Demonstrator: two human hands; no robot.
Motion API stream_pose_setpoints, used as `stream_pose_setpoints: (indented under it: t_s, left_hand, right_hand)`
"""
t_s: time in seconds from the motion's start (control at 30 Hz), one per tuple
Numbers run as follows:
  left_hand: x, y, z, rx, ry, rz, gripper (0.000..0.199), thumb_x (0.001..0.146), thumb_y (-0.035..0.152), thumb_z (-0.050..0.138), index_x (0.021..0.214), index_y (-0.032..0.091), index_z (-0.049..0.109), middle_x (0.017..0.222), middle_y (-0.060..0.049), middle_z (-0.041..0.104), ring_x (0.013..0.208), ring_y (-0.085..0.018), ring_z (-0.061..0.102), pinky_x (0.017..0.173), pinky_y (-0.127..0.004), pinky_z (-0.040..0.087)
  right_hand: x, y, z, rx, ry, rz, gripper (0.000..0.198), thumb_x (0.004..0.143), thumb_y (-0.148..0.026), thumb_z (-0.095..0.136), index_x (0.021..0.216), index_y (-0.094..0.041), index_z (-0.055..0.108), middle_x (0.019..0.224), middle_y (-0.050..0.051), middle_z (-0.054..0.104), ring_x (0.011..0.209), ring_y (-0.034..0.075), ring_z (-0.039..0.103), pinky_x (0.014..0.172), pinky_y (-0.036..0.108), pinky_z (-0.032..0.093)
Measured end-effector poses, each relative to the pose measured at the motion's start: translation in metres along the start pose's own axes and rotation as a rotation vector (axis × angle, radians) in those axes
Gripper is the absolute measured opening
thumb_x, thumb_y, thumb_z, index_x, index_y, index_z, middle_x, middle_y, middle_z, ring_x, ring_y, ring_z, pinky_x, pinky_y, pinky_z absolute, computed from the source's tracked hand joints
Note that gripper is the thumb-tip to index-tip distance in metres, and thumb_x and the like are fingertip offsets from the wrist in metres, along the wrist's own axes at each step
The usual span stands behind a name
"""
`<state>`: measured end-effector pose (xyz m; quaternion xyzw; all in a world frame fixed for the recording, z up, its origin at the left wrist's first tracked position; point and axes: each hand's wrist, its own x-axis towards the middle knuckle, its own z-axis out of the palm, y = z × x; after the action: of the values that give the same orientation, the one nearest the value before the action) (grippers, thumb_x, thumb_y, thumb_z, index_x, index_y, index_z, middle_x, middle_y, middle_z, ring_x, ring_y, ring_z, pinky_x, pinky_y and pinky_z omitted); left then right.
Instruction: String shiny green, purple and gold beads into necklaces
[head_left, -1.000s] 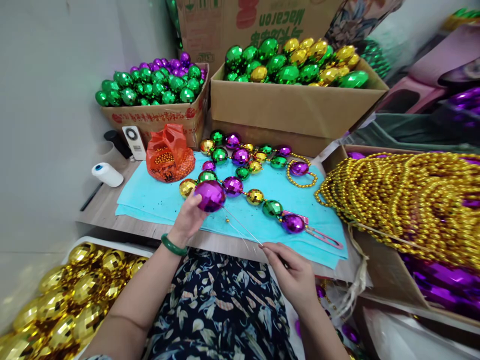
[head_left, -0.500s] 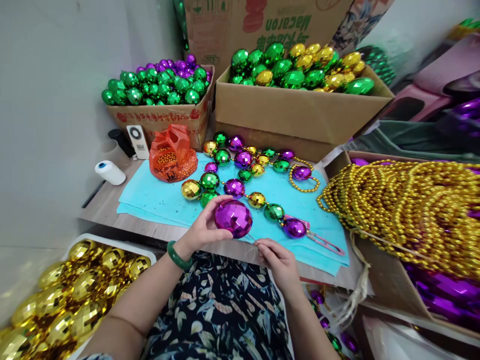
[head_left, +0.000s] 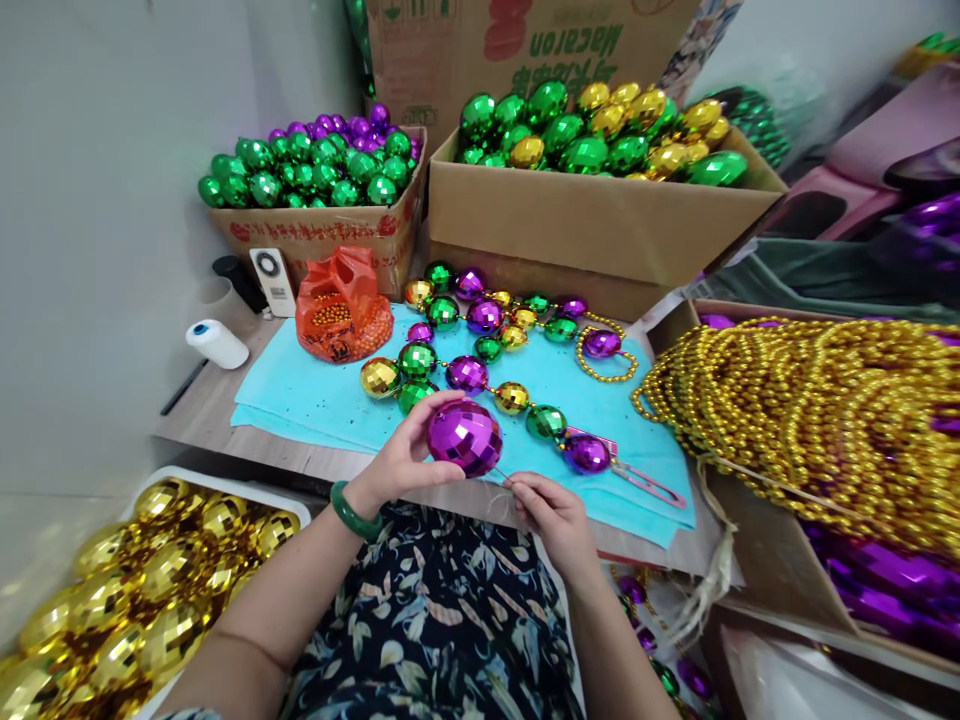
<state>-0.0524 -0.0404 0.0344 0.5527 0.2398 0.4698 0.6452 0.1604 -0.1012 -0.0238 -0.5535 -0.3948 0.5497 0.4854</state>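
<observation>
A large faceted purple bead (head_left: 465,438) sits in my left hand (head_left: 409,452), thumb below and fingers behind it. Just right of the bead, my right hand (head_left: 551,513) pinches a thin needle-like piece (head_left: 504,476) that reaches the bead's lower right side. Fine loose thread hangs near those fingertips. Beyond my hands, a strand of purple, green and gold beads (head_left: 467,373) lies in loops on a turquoise cloth (head_left: 300,395). Pink thread snips (head_left: 649,485) lie at the strand's right end, beside a purple bead.
Behind stand a box of green and purple beads (head_left: 315,228) and a larger green-and-gold box (head_left: 600,215). A red bag (head_left: 341,310) and a thread spool (head_left: 217,343) are at left. Gold bead chains (head_left: 795,430) fill the right box; a white tub (head_left: 296,512) of gold beads stands lower left.
The whole view has shifted very slightly. Both hands keep the same hold on the purple bead and the needle-like piece, with hardly any movement between them.
</observation>
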Motion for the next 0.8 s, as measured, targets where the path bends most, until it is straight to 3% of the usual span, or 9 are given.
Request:
stream_pose_setpoints:
  t_s: [0.23, 0.43, 0.6, 0.7, 0.8]
  left_hand:
    - [0.000, -0.003, 0.002, -0.030, -0.012, -0.016, 0.074, 0.065, 0.030, 0.081, 0.131, 0.029, 0.047, 0.132, -0.008, 0.051, 0.121, -0.027, 0.049, 0.101, -0.039, 0.043]
    - [-0.001, 0.003, 0.000, 0.098, -0.059, -0.011, 0.076, 0.066, 0.030, 0.080, 0.132, 0.028, 0.045, 0.135, -0.009, 0.048, 0.123, -0.029, 0.048, 0.102, -0.041, 0.042]
    - [-0.001, 0.002, 0.008, 0.239, -0.152, -0.117, 0.077, 0.067, 0.029, 0.079, 0.136, 0.030, 0.044, 0.139, -0.010, 0.044, 0.125, -0.029, 0.047, 0.103, -0.042, 0.042]
    - [0.006, -0.007, 0.011, 0.336, -0.087, -0.100, 0.059, 0.077, 0.035, 0.070, 0.132, 0.028, 0.052, 0.141, -0.009, 0.044, 0.132, -0.028, 0.040, 0.109, -0.044, 0.036]
    - [0.019, -0.016, 0.010, 0.383, 0.071, -0.087, 0.034, 0.089, 0.041, 0.052, 0.112, 0.021, 0.068, 0.127, -0.010, 0.059, 0.125, -0.026, 0.048, 0.109, -0.045, 0.035]
  right_hand:
    - [0.002, 0.012, 0.002, 0.122, -0.047, 0.084, 0.034, 0.063, -0.047, 0.077, 0.075, -0.016, 0.073, 0.051, -0.001, 0.051, 0.045, 0.008, 0.042, 0.040, 0.019, 0.028]
    - [0.003, 0.005, -0.001, 0.044, -0.034, 0.036, 0.033, 0.064, -0.048, 0.076, 0.073, -0.016, 0.073, 0.053, 0.000, 0.052, 0.046, 0.009, 0.042, 0.041, 0.021, 0.029]
    - [0.003, 0.005, 0.007, 0.079, -0.086, 0.057, 0.036, 0.067, -0.052, 0.072, 0.070, -0.016, 0.065, 0.053, -0.001, 0.052, 0.046, 0.009, 0.042, 0.041, 0.020, 0.029]
    - [0.008, 0.007, 0.017, 0.124, -0.092, 0.091, 0.037, 0.071, -0.053, 0.069, 0.074, -0.017, 0.059, 0.052, -0.003, 0.051, 0.043, 0.007, 0.039, 0.039, 0.019, 0.027]
    - [0.019, 0.008, 0.022, 0.099, -0.099, 0.114, 0.035, 0.073, -0.052, 0.065, 0.079, -0.017, 0.058, 0.054, -0.003, 0.054, 0.042, 0.008, 0.040, 0.040, 0.020, 0.029]
